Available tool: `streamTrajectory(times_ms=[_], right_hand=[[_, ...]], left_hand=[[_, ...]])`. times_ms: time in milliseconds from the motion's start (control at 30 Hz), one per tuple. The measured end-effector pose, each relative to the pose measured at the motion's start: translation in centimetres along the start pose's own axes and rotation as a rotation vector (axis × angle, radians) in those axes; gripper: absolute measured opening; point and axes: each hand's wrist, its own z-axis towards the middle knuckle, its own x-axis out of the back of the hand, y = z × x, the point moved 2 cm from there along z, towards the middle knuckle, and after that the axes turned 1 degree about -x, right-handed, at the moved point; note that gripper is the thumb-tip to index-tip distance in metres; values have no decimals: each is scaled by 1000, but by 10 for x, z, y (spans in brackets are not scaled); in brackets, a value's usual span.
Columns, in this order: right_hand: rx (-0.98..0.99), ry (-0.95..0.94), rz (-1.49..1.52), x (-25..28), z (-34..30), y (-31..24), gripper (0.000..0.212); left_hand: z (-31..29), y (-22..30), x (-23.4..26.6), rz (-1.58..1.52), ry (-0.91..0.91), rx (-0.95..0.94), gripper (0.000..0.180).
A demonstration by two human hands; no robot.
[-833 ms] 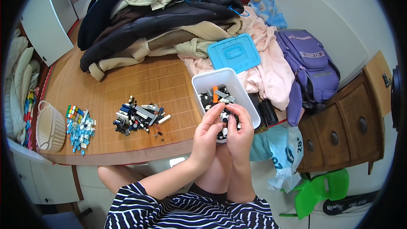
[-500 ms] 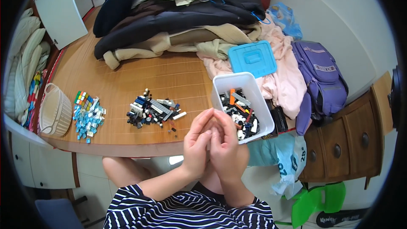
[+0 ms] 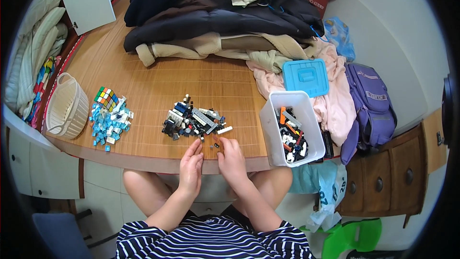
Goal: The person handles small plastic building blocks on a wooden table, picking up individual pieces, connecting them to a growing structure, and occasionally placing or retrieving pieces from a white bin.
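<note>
My left hand (image 3: 191, 167) rests at the near edge of the mat-covered surface, its fingers stretched out and nothing visible in them. Facing it, my right hand (image 3: 232, 160) has its fingers extended with the tips down on the mat. A few tiny loose pieces (image 3: 217, 146) lie between the hands, by the right fingertips. Just beyond them spreads a pile of mixed building bricks (image 3: 191, 119), mostly grey, black, white and dark blue. To the right stands a white plastic bin (image 3: 272, 136) holding more bricks, several orange and white among them.
At left are a cream woven basket (image 3: 67, 108), a puzzle cube (image 3: 106, 98) and a heap of light-blue and white bricks (image 3: 109, 124). A blue lid (image 3: 305, 77) lies on pink cloth behind the bin. Piled coats (image 3: 215, 21) fill the back; a purple backpack (image 3: 369, 100) leans at right.
My hands were cupped together beside the bin. They have moved left and down to the brick pile and come apart. The whole view has shifted slightly.
</note>
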Motion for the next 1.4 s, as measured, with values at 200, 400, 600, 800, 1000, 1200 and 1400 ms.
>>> streamTrajectory(times_ms=[200, 400, 600, 800, 1000, 1200, 1400], right_hand=[[-2, 57, 253, -25, 24, 5, 29], [79, 77, 98, -15, 17, -1, 30], [71, 92, 96, -30, 22, -3, 33], [-26, 41, 275, -41, 27, 4, 33], [-58, 21, 381, -43, 29, 7, 35], [-126, -90, 489, -34, 27, -1, 39], [-7, -30, 127, -24, 24, -3, 38]], left_hand=[[6, -3, -1, -7, -27, 20, 53], [4, 3, 2, -17, 17, 37, 53], [18, -3, -5, -16, -6, 40, 53], [23, -7, -15, -12, -25, 52, 54], [31, -22, -13, -29, -10, 27, 55], [29, -24, -16, -49, -25, -23, 57], [25, -16, -14, -33, -10, 12, 59]])
